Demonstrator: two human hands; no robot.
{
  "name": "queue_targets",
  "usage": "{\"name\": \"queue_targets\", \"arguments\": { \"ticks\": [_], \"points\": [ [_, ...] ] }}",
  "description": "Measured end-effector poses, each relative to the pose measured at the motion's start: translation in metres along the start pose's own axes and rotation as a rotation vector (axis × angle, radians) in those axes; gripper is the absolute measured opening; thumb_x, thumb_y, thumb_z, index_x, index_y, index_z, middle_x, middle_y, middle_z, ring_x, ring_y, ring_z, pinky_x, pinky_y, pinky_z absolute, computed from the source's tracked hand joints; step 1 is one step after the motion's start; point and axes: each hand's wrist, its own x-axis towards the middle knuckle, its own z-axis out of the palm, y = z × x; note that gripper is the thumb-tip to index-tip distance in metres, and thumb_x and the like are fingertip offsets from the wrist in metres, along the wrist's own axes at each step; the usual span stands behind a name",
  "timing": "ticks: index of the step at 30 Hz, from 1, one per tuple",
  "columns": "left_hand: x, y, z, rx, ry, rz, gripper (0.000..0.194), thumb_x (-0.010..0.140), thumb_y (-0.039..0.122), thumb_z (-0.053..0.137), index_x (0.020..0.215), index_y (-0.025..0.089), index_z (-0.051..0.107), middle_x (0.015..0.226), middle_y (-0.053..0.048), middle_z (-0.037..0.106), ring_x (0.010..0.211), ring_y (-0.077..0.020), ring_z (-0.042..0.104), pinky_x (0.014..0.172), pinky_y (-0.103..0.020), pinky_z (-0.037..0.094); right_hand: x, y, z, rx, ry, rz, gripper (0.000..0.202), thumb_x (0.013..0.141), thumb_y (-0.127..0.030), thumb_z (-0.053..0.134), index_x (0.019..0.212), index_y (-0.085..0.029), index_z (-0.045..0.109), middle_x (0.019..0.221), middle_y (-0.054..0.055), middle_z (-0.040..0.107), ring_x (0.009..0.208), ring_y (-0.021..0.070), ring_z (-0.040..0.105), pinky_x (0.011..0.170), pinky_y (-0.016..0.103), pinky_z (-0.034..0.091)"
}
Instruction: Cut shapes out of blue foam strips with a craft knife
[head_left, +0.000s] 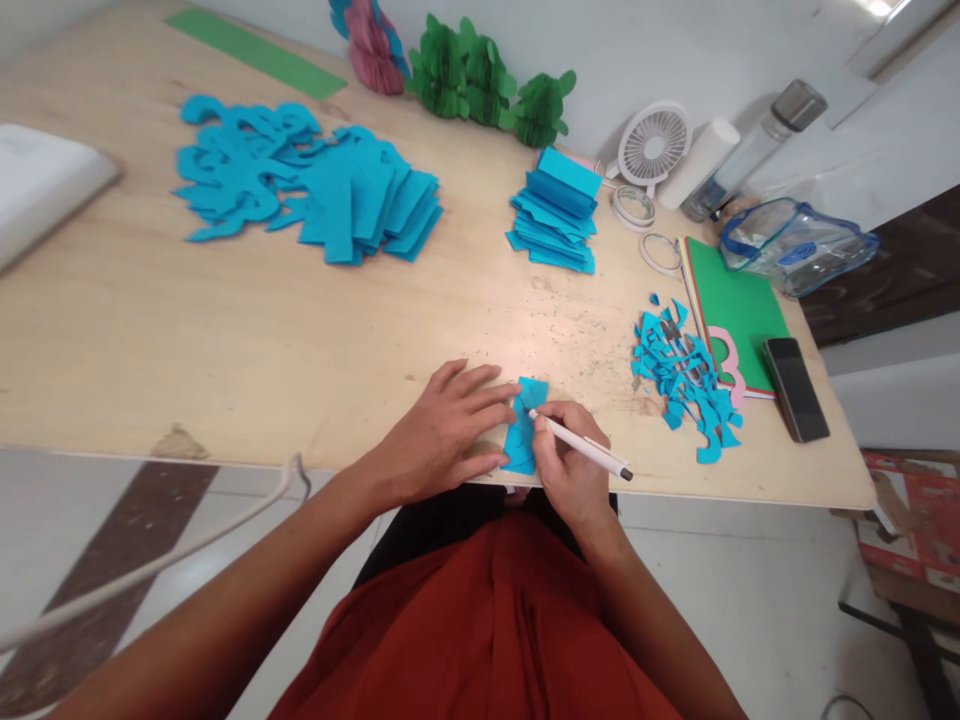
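Observation:
A small rectangle of blue paper (519, 446) lies near the table's front edge, with dark curved lines drawn on it. My right hand (576, 465) grips a white pen (589, 448), its tip at the paper's upper part. Flat on the table to the left, my left hand (442, 430) has its fingers spread, and the fingertips touch the paper's left side. Farther back sits a stack of blue paper rectangles (555, 215). Toward the left are a pile of cut curved blue shapes (247, 165) and more blue pieces (371, 200) beside them.
Blue scraps (686, 375) lie right of my hands, near a pink cut-out (729, 365), a green sheet (739, 305) and a phone (796, 390). Along the wall stand green paper decorations (487, 80), a small fan (654, 145) and a bottle (757, 150). Tape rolls (634, 207) lie nearby.

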Motion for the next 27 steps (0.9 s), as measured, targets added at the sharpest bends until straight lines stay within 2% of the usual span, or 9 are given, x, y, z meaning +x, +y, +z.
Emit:
{"name": "queue_targets", "arguments": {
  "ticks": [27],
  "points": [
    [0.0007, 0.0004, -0.0016, -0.005, -0.004, -0.012, 0.032, 0.087, 0.037, 0.061, 0.116, 0.024, 0.061, 0.142, -0.006, 0.056, 0.136, -0.0315, 0.039, 0.115, -0.054, 0.021, 0.0010, -0.0006, -0.0010, -0.003, 0.002, -0.024, 0.014, 0.089, -0.023, 0.049, 0.082, -0.021, 0.061, 0.078, 0.004, 0.068, 0.076, 0.0192, 0.063, 0.071, 0.033, 0.048]
  ]
}}
